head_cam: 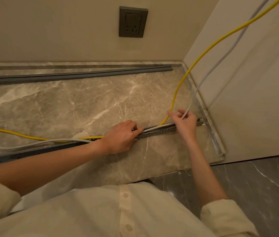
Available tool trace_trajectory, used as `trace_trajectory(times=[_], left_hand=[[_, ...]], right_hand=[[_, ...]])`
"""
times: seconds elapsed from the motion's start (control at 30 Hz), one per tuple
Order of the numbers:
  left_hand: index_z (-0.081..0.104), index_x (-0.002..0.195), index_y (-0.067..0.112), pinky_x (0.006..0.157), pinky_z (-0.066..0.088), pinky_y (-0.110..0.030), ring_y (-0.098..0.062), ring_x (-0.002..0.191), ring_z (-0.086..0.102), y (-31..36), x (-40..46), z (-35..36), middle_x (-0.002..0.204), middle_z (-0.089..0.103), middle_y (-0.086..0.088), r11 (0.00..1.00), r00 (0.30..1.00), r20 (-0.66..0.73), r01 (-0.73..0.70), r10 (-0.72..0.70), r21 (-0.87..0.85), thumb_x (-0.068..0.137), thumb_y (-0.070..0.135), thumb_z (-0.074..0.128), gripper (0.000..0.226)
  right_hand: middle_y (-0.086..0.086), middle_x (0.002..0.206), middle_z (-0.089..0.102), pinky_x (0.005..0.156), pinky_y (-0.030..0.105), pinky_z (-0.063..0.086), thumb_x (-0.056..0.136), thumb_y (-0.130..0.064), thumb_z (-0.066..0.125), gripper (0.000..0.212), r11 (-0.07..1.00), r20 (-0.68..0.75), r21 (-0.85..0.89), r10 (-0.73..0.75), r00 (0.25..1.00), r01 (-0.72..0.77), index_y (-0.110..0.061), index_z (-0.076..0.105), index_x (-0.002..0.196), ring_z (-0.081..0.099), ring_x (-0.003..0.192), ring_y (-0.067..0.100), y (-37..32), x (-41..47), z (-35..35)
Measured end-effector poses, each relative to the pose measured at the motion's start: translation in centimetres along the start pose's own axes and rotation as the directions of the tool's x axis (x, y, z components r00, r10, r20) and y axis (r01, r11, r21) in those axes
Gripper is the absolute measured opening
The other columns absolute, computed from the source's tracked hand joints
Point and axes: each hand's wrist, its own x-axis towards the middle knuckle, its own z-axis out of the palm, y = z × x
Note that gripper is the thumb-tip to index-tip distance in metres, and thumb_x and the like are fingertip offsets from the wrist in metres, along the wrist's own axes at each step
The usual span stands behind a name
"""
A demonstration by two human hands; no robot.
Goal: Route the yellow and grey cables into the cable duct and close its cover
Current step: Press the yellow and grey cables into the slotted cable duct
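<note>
Under the left hand (121, 136), whose fingers press flat, lies the slotted cable duct (155, 132), with the yellow cable (178, 89) and grey cable (154, 128) apparently laid in it. Right of that, the right hand (185, 123) pinches the grey cable just above the duct. Beyond both hands, the duct cover (77, 76) lies loose by the wall.

Polished brown marble counter (84, 100) with pale veins; slotted grey plastic cable duct (159, 131); matt grey cover strip (77, 76); smooth-jacketed yellow cable (202, 55) and grey cable (220, 62); cream cloth shirt (101, 211).
</note>
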Motion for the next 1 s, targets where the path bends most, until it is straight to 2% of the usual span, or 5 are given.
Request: trace_trajectory(times=[0.1,0.2,0.37,0.53,1.0], left_hand=[[0.049,0.132,0.009,0.060,0.047,-0.037,-0.031,0.084,0.055,0.2,0.0,0.0,0.096,0.060,-0.016,1.000,1.000,-0.024,-0.004,0.004,0.009,0.086,0.019,0.059,0.048],[0.051,0.131,0.011,0.061,0.047,-0.038,-0.030,0.084,0.055,-0.2,-0.2,-0.1,0.097,0.061,-0.015,1.000,0.999,-0.041,0.021,-0.021,0.002,0.086,0.019,0.059,0.046],[0.054,0.128,0.013,0.063,0.050,-0.041,-0.030,0.085,0.056,-1.6,-0.7,-1.1,0.097,0.062,-0.013,0.997,0.992,-0.108,0.068,-0.071,-0.034,0.086,0.020,0.060,0.043],[0.055,0.130,0.013,0.062,0.051,-0.041,-0.032,0.083,0.057,-2.3,-1.7,-1.8,0.094,0.063,-0.014,0.996,0.988,-0.124,0.086,-0.089,-0.030,0.082,0.014,0.065,0.048],[0.062,0.124,0.017,0.056,0.050,-0.037,-0.031,0.076,0.058,-5.5,-4.6,-2.9,0.090,0.065,-0.014,0.987,0.966,-0.201,0.159,-0.161,-0.026,0.077,0.001,0.069,0.050]], right_hand=[[0.000,0.084,0.060,0.066,0.027,0.040,0.073,-0.052,0.071,0.050,0.912,-0.044,-0.400,-0.117,0.992,0.090,-0.011,0.057,0.100,0.058,0.077,0.016,-0.9,0.5,1.4],[0.016,0.096,0.067,0.066,0.033,0.040,0.088,-0.034,0.056,0.031,0.761,-0.012,-0.627,-0.224,0.975,0.167,-0.004,0.062,0.093,0.063,0.091,0.033,-1.2,1.4,1.4],[0.024,0.084,0.062,0.079,0.040,0.037,0.092,-0.030,0.058,0.040,0.680,0.100,-0.611,-0.443,0.891,0.407,0.001,0.062,0.068,0.054,0.090,0.038,0.2,3.1,-0.8],[0.027,0.110,0.054,0.095,0.041,0.036,0.092,-0.021,0.056,0.033,0.695,0.002,-0.634,-0.438,0.899,0.339,0.009,0.067,0.082,0.051,0.105,0.041,1.0,4.9,-1.6],[0.033,0.094,0.065,0.073,0.046,0.047,0.099,-0.032,0.041,0.044,0.719,0.054,-0.627,-0.344,0.937,0.300,0.006,0.060,0.089,0.062,0.090,0.045,-0.7,8.3,0.6]])
